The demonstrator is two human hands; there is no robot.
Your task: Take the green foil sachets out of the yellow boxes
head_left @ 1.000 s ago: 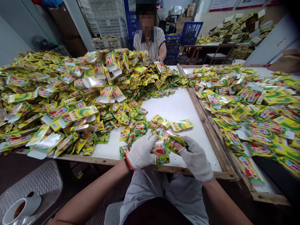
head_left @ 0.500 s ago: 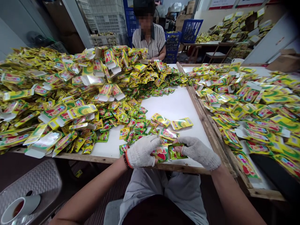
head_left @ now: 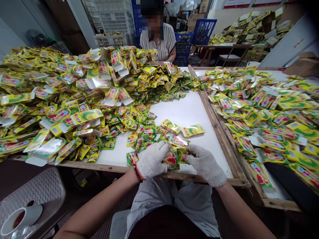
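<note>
Both my hands wear white knitted gloves with bare fingertips and work at the table's front edge. My left hand (head_left: 153, 161) is closed around a small printed carton (head_left: 171, 157), green with a red fruit picture. In my right hand (head_left: 205, 165), thumb and fingers pinch a small green sachet (head_left: 182, 155) against the carton's right end. How far the sachet sits inside the carton is hidden. Just beyond lie a shiny packet (head_left: 179, 140) and two yellow cartons, one plain to see at the right (head_left: 193, 130). A loose sachet (head_left: 132, 158) rests left of my left hand.
A large heap of cartons and sachets (head_left: 62, 83) covers the table's left side. Wooden strips (head_left: 214, 121) divide the white top; more cartons (head_left: 279, 116) lie to the right. Opposite sits a person in a striped shirt (head_left: 169, 36). A cup (head_left: 32, 215) stands on a stool at lower left.
My right hand has moved left, bringing the sachet up against the carton in my left hand. Less of the sachet shows now. The left hand has barely shifted.
</note>
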